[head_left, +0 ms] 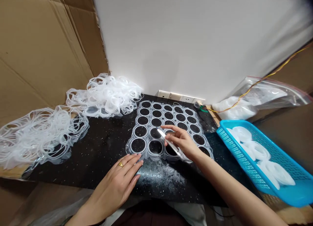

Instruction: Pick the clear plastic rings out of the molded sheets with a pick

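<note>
A clear sheet of joined translucent rings [147, 150] lies flat on the black tabletop, with round openings in rows. My left hand [119, 177] rests palm down at its front left edge, fingers stretched out and a ring on one finger. Over the sheet's middle, my right hand [182, 141] grips a slim, flat, shiny tool [176, 150] between thumb and fingers, with the index finger extended along toward its far end. The tool's exact kind is not clear. The right hand and the tool cover some of the openings behind them.
Tangled piles of translucent ring-shaped offcuts [61, 121] lie on the left. A blue basket [246, 167] with white round pieces [259, 151] stands on the right, below a clear zip bag [264, 92]. White powder [161, 174] dusts the front. Wall sockets [176, 96] sit behind.
</note>
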A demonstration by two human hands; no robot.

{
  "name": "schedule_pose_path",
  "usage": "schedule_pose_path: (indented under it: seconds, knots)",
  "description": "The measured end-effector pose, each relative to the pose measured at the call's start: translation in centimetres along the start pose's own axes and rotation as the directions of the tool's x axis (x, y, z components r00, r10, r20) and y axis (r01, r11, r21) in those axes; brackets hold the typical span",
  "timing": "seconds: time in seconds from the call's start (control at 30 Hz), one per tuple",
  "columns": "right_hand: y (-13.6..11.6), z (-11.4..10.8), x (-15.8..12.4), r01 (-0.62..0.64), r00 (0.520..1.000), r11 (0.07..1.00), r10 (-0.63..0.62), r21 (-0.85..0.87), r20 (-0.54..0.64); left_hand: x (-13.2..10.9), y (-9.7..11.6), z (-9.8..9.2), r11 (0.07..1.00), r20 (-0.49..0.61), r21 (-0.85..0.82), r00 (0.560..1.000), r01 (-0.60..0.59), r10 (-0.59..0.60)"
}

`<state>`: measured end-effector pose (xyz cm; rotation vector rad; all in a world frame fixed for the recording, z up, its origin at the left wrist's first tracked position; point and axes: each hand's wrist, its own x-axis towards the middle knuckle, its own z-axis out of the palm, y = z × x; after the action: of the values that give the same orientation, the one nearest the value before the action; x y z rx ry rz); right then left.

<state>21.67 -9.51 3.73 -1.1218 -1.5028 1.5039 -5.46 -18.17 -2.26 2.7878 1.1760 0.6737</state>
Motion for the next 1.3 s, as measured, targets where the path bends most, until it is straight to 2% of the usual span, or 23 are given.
schedule_pose_path:
  seconds: [0.27, 0.43, 0.57, 0.77, 0.87, 0.97, 1.1, 1.2, 1.3]
  knots:
    - [1.2, 2.1, 2.0, 0.020, 1.000, 0.998, -0.020, 0.054, -0.004, -0.2, 0.0, 0.0, 0.999, -0.006, 0.009, 0.999, 0.052, -0.052]
    - [2.1, 2.4, 1.8, 0.098, 0.995, 0.995, -0.099, -0.021, -0.029, -0.1, -0.1, 0.1, 0.999, -0.037, 0.002, 0.999, 0.037, -0.037]
    - [1.4, 2.6, 1.6, 0.162, 0.985, 0.984, -0.165, -0.073, -0.042, -0.1, 0.0, 0.0, 0.999, -0.050, -0.017, 0.998, 0.028, -0.028]
    - [0.5, 3.8, 2.6, 0.142, 0.990, 0.970, -0.142, 0.196, -0.016, -0.2, 0.1, -0.1, 0.999, -0.059, -0.015, 0.998, 0.038, -0.039]
    - [0.5, 4.9, 3.2, 0.138, 0.990, 0.966, -0.125, 0.218, -0.070, -0.1, 0.2, -0.1, 0.999, -0.059, -0.024, 0.997, 0.043, -0.045]
    - [0.7, 6.0, 3.4, 0.143, 0.989, 0.976, -0.135, 0.167, -0.053, 0.1, 0.3, -0.3, 0.999, -0.059, -0.023, 0.997, 0.046, -0.048]
    - [1.4, 6.8, 3.1, 0.210, 0.974, 0.976, -0.206, -0.048, 0.090, 0.1, 0.3, -0.4, 0.999, -0.060, -0.008, 0.998, 0.035, -0.035]
    - [2.1, 6.8, 2.9, 0.295, 0.954, 0.929, -0.274, -0.223, 0.119, 0.1, 0.3, -0.3, 1.000, -0.062, -0.007, 0.998, 0.030, -0.031]
    - [2.6, 6.6, 2.8, 0.366, 0.931, 0.874, -0.342, -0.320, 0.129, 0.1, 0.4, -0.3, 1.000, -0.072, -0.010, 0.997, 0.028, -0.028]
